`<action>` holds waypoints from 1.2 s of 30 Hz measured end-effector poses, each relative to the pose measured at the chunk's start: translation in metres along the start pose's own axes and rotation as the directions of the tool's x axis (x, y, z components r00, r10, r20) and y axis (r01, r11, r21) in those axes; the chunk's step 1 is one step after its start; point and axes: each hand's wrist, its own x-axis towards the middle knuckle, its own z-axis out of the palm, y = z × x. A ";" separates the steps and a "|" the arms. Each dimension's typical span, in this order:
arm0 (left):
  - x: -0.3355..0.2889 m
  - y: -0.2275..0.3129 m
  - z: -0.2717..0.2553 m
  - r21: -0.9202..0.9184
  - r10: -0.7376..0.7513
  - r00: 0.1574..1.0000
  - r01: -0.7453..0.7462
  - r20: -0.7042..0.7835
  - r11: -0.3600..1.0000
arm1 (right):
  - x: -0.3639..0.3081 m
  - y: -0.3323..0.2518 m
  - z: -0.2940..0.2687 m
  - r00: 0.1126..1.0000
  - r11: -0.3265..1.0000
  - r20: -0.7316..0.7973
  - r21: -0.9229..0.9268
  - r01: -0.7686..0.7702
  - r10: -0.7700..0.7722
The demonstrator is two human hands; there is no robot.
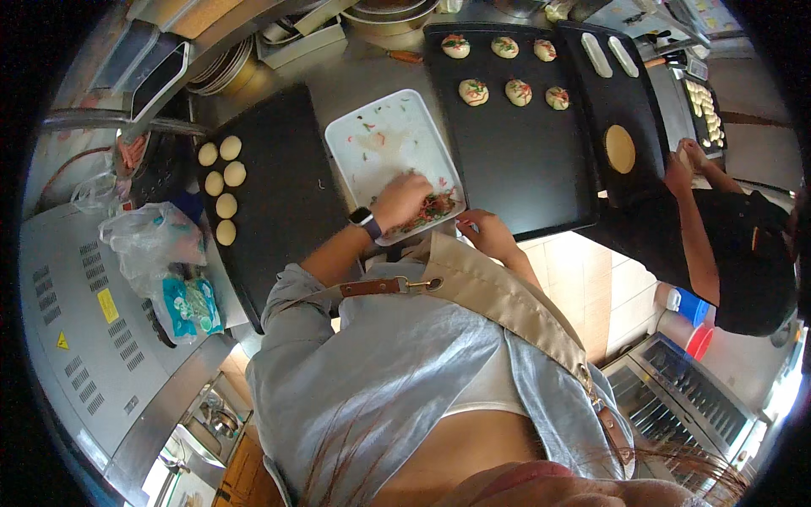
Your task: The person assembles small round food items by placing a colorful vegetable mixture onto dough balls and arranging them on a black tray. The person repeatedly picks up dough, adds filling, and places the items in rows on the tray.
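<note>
My left hand, with a dark watch on its wrist, is down in a white rectangular tray. It touches a heap of chopped red and green filling at the tray's near end. Motion blurs its fingers, and they are partly hidden. Just outside the tray's near right corner is my right hand, its fingers curled and pinched together around something pale and small. Left of the white tray, several plain dough balls lie on a black baking tray. Several buns topped with red and green bits sit on the right baking tray.
Another person's hands work at the far right. Near them are a flat dough round, two long white dough strips and a tray of small rolls. Plastic bags lie on a grey machine at left.
</note>
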 end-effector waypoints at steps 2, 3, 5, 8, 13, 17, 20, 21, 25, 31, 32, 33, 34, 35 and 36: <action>0.005 -0.019 -0.030 0.012 -0.101 0.989 0.103 -0.106 0.995 | 0.001 -0.013 -0.005 0.999 0.999 0.042 -0.028 -0.031 0.032; 0.010 -0.049 -0.025 0.113 -0.130 0.965 0.158 -0.227 0.981 | 0.001 -0.011 -0.002 0.999 0.998 0.019 -0.039 0.043 -0.042; 0.027 -0.075 -0.048 0.257 -0.282 0.922 0.349 -0.266 0.901 | 0.002 -0.014 -0.002 1.000 1.000 0.019 -0.004 -0.002 0.002; 0.033 -0.121 -0.053 0.300 -0.312 0.879 0.426 -0.360 0.854 | 0.005 -0.012 -0.002 1.000 1.000 0.025 -0.018 0.015 -0.014; 0.035 -0.132 -0.036 0.106 -0.355 0.906 0.386 -0.232 0.916 | 0.007 -0.011 -0.006 0.999 0.994 0.029 -0.103 0.038 -0.035; 0.029 -0.073 -0.021 0.197 -0.320 0.938 0.342 -0.136 0.919 | 0.006 -0.011 -0.003 0.998 0.997 0.060 -0.070 0.019 -0.015; 0.006 -0.026 -0.001 0.289 -0.190 0.982 0.178 0.015 0.940 | 0.006 -0.009 -0.002 0.996 0.996 0.079 -0.088 0.033 -0.026; -0.004 -0.017 0.008 0.304 -0.189 0.975 0.145 0.121 0.942 | 0.008 -0.008 -0.001 0.996 0.994 0.085 -0.097 0.046 -0.038; -0.022 -0.001 -0.005 0.090 -0.062 0.992 0.052 0.112 0.995 | 0.005 -0.008 -0.001 0.996 0.996 0.083 -0.090 0.018 -0.011; 0.035 -0.059 -0.054 0.154 -0.314 0.946 0.323 -0.084 0.934 | 0.004 -0.010 0.001 0.996 0.996 0.090 -0.089 0.010 -0.002; 0.047 -0.072 -0.056 0.161 -0.330 0.936 0.347 -0.120 0.924 | 0.003 -0.013 0.000 0.996 0.994 0.084 -0.105 0.014 -0.005; 0.059 -0.088 -0.057 0.164 -0.350 0.923 0.374 -0.161 0.913 | 0.004 -0.015 -0.002 0.997 0.992 0.082 -0.124 0.022 -0.012; 0.071 -0.100 -0.056 0.166 -0.362 0.910 0.396 -0.201 0.903 | 0.003 -0.015 -0.002 0.998 0.995 0.067 -0.101 0.012 -0.005; 0.083 -0.106 -0.054 0.170 -0.310 0.921 0.354 -0.237 0.920 | 0.001 -0.013 -0.001 0.999 0.997 0.054 -0.078 0.000 0.004; 0.094 -0.110 -0.050 0.176 -0.258 0.927 0.312 -0.274 0.934 | 0.001 -0.012 -0.001 0.999 0.998 0.041 -0.055 -0.011 0.014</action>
